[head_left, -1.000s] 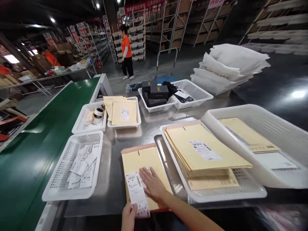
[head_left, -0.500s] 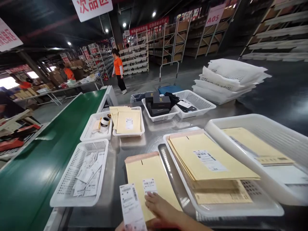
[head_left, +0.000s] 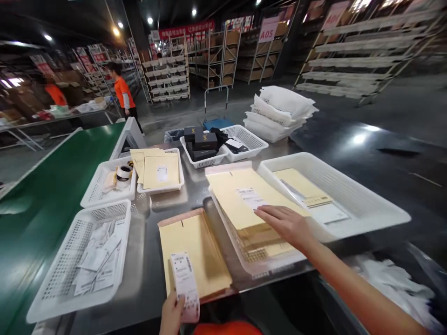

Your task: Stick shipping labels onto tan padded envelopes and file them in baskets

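Observation:
My left hand (head_left: 171, 312) pinches the lower end of a strip of printed shipping labels (head_left: 184, 279). The strip lies over a yellow padded envelope (head_left: 195, 251), the top one of a pile at the table's front. My right hand (head_left: 284, 223) is stretched out flat over the yellow envelopes (head_left: 226, 190) stacked in a white basket (head_left: 240, 260). Its fingertips are at the lower edge of the white label (head_left: 248, 196) on the top envelope. The fingers lie straight, not wrapped round anything.
Left of the pile stands a basket (head_left: 122, 260) of loose paper slips, beside a green conveyor belt (head_left: 66, 186). Behind are baskets with tape rolls (head_left: 124, 173), envelopes and black boxes (head_left: 206, 139). Another white basket (head_left: 370, 204) stands right. A person in orange (head_left: 122, 93) walks beyond.
My right hand has moved from the labelled envelope at the front to the basket's stack on the right. The front envelope now shows no stuck label. My view has turned right.

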`<state>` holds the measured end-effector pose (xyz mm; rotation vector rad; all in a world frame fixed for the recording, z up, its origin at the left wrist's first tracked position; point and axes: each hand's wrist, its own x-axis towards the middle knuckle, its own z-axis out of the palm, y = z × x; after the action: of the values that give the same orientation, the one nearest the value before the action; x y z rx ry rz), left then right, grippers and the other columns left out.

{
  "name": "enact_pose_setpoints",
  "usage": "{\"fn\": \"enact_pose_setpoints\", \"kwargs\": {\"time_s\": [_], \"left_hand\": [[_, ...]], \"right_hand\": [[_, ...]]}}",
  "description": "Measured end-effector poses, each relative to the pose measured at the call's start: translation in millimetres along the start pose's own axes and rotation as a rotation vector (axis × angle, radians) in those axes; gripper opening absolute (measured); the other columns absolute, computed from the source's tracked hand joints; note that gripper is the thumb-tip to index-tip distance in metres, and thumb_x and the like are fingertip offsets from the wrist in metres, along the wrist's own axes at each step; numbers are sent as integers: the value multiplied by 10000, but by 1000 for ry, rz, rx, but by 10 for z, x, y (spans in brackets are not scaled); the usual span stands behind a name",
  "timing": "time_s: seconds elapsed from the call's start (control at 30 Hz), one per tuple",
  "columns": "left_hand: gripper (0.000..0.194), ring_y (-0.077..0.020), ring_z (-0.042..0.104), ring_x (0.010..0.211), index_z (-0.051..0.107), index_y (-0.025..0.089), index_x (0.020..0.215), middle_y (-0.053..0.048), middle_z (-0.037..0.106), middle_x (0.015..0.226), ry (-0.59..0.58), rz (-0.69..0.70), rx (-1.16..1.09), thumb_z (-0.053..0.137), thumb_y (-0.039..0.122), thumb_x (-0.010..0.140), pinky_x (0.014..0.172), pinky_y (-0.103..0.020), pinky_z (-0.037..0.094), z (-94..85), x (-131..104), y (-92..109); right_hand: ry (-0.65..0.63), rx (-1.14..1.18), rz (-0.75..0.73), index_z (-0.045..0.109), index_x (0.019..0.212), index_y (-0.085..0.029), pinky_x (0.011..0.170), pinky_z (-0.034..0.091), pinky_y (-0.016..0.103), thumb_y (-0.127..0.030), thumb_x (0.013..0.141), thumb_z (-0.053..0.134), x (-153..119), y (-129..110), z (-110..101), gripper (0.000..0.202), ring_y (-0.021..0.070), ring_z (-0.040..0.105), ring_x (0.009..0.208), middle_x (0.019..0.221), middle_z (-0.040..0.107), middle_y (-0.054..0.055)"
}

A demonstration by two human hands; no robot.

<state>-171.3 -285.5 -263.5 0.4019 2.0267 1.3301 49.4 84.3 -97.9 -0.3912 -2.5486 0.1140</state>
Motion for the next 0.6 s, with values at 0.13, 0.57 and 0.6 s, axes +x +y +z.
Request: {"fn": "enact_pose_setpoints", "kwargs": {"time_s": [0.13, 0.57, 0.6], "left_hand": [[563, -338, 625, 1057, 764, 175, 897, -131, 728, 1045, -62, 89, -15, 611, 663, 662, 949, -407, 475, -23, -90, 185], [412, -312, 569, 1151, 743, 193, 994, -140, 668, 1179, -333, 179, 47, 555, 515, 820, 1039, -407, 408, 207, -652, 592], [421, -312, 566, 1154, 727, 189, 1029, -142, 665, 1180, -293, 152, 50, 594, 510, 793, 1039, -408, 406, 183, -646, 529]], "right_hand": [[-220, -78, 45, 719, 1023, -226, 787, 521, 380, -326, 935, 369, -320, 455, 386, 375, 238, 661, 950, 1054, 713, 99], [-302, 1204, 683, 674, 901, -182, 660, 512, 269, -343, 722, 679, 48, -1834, 1171, 241, 166, 632, 740, 835, 689, 25], [-320, 1223, 710, 680, 817, -181, 636, 499, 259, -318, 710, 685, 28, -1915, 1203, 174, 160, 624, 704, 774, 685, 14]]}}
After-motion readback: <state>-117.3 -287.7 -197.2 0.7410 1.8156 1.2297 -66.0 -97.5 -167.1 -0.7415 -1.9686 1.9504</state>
